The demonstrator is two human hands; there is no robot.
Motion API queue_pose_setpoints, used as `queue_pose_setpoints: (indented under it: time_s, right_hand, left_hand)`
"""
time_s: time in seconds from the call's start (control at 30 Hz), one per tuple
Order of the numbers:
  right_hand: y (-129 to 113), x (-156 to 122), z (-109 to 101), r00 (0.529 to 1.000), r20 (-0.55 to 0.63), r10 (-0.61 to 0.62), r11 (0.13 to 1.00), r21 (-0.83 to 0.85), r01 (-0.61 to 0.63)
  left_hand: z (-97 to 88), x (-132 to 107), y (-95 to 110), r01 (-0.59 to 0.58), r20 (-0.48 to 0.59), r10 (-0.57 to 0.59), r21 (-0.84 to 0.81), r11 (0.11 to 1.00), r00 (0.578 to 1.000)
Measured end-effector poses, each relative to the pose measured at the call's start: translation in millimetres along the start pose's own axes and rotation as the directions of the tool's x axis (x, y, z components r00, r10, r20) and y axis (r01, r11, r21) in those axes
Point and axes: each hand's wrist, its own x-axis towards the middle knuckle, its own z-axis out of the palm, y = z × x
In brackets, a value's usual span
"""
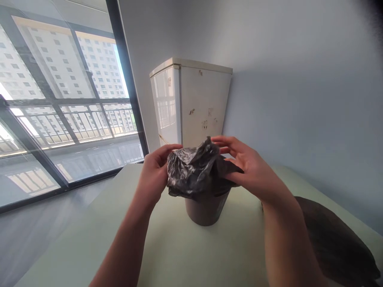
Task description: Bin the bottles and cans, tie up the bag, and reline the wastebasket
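One bin (pixel 205 213), one crumpled bag (pixel 188 173), one dark item (pixel 338 239), one refrigerator (pixel 203 97), one table (pixel 170 251)

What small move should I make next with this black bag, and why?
I'd probably smooth the bunched part of the black bag outward and down around the bin. It's crumpled in a heap above the bin, covering much of the top, and your left hand and right hand are at opposite sides of it.
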Motion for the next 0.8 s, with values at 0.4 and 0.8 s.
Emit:
queue_pose_setpoints:
  time_s: [0.4, 0.8]
  right_hand:
    - [6, 6, 17, 0.912, -0.308, 0.271, 0.923, 0.353, -0.154]
    - [3, 5, 5, 0.928, -0.185, 0.323, 0.882, 0.415, -0.224]
  left_hand:
    - [1.4, -9, 2, 0.037, 0.206, -0.031, -0.026, 0.999, 0.978]
    - [-4.7, 6, -12, -0.004, -0.015, 0.005, 0.042, 0.999, 1.000]
